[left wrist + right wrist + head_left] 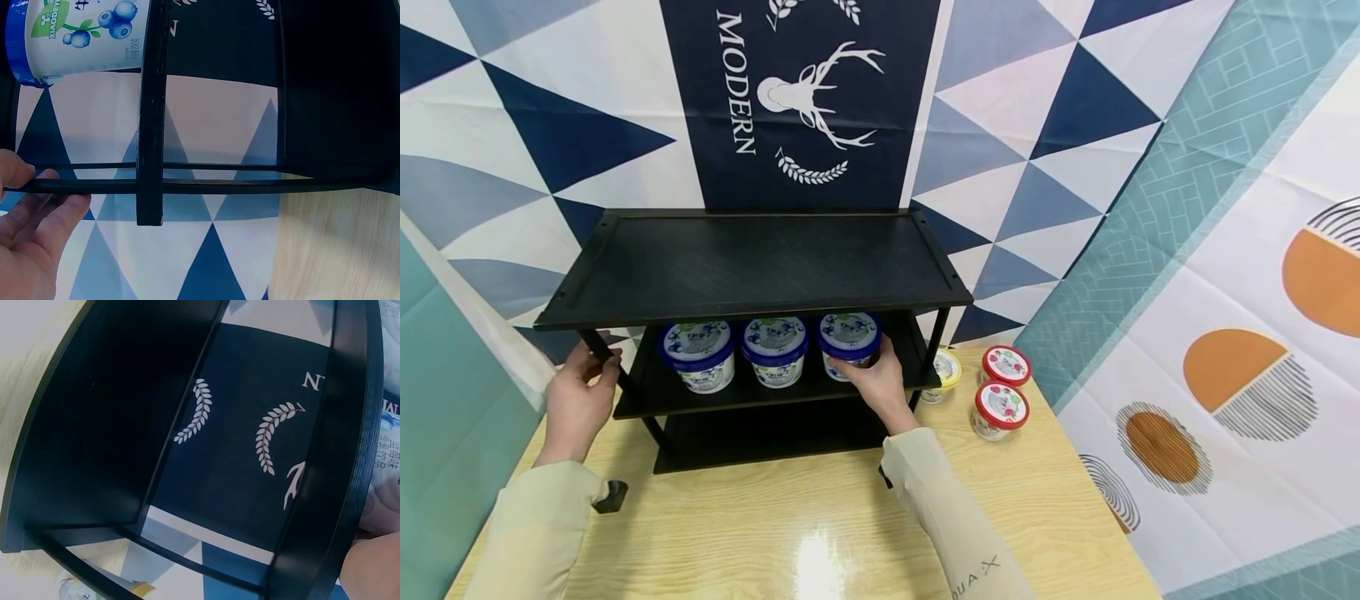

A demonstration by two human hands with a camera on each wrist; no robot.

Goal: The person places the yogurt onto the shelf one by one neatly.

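A black shelf rack [752, 258] stands on the table against the wall. On its middle board sit three yogurt tubs with blue lids and blueberry pictures: a left tub [697, 354], a middle tub [775, 350] and a right tub [848, 337]. My right hand [882, 385] grips the right tub by its side, thumb across the front. In the right wrist view that tub [389, 450] is partly cut off beside the shelf board. With thumb and fingers, my left hand [578, 400] pinches the rack's left post, as the left hand [31, 231] also shows in its wrist view.
To the right of the rack stand two red-lidded tubs, a rear one [1006, 365] and a front one [1000, 407]. A yellow-lidded tub [943, 375] is partly behind the rack's right post. Patterned cloth [992, 108] covers the wall behind. The wooden table [737, 533] extends in front.
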